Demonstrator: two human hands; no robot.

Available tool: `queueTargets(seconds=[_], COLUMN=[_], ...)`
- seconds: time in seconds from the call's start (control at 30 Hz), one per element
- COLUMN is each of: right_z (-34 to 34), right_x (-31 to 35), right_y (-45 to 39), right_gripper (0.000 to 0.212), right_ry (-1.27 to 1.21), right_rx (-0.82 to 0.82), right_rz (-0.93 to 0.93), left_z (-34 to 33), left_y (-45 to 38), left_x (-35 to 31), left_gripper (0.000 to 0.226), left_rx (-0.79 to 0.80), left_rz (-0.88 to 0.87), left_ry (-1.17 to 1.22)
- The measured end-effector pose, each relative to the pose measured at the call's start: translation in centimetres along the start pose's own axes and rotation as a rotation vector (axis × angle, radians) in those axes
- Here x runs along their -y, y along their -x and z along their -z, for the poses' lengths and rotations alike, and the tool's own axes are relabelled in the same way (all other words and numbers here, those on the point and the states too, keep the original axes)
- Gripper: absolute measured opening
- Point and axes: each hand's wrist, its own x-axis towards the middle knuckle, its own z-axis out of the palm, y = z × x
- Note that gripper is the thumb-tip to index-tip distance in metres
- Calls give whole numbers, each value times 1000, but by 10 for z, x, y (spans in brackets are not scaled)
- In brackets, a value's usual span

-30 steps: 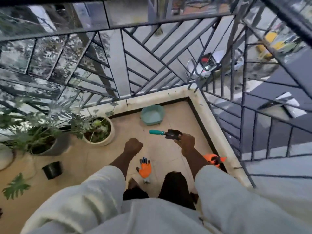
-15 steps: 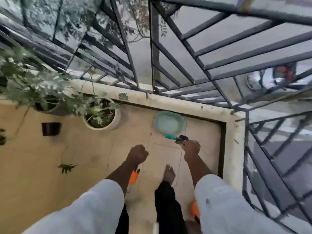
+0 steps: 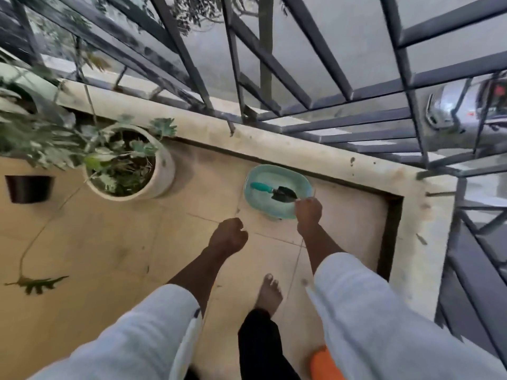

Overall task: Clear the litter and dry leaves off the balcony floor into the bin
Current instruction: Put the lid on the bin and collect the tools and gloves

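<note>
Head cam looking straight down: my right hand [image 3: 308, 212] grips the blade end of the trowel [image 3: 274, 190], holding it over the teal bin [image 3: 253, 197] in the balcony corner by the railing [image 3: 343, 116]. My left hand [image 3: 227, 237] is curled into a fist with nothing in it. One dry leaf [image 3: 35, 283] lies on the floor [image 3: 109, 256] way off left, below the white plant pot [image 3: 164, 171].

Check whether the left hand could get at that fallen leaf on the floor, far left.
Probably yes. The left hand is a fist holding nothing, and only bare floor lies between it and the leaf.
</note>
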Motion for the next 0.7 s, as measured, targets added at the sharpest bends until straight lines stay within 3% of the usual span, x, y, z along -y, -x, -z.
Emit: queueTargets(seconds=[0.1,0.27,0.4,0.53,0.7], right_z=[13,33,41,39,19], right_x=[-7,2,36,59,70], right_y=[16,93,183,290,423], right_gripper=[28,30,34,41,35], right_ry=[113,408,580,690,767], right_rx=[-111,30,105,155,174], right_rz=[41,390,554,702,872], left_z=[6,41,79,118,157], left_y=[7,64,132,211,310], left_x=[-3,-25,-36,-14,50], left_gripper=[35,38,41,42,41], left_rx=[-36,-39,-77,-149,-299], left_rz=[29,32,27,47,89], left_ry=[1,45,86,151,255])
